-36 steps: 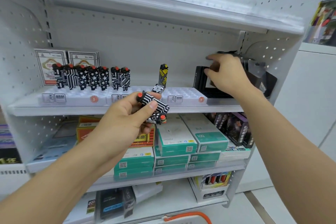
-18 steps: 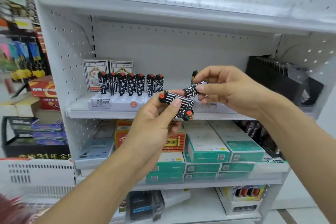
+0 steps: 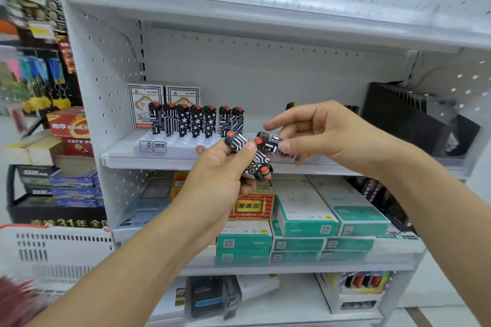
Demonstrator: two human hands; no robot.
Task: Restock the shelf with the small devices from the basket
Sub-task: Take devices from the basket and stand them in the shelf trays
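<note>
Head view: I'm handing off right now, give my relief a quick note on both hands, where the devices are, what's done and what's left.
Left hand: grips a small bunch of patterned black-and-white devices with red caps.
Right hand: pinches a single device next to that bunch.
Done: seven devices stand upright in a row in the white display tray on the shelf, left part filled.
Left: seat the pinched device in a free slot to the right of the row, then the ones in the left hand. The white basket is at lower left; its contents are too blurred to tell.
</note>
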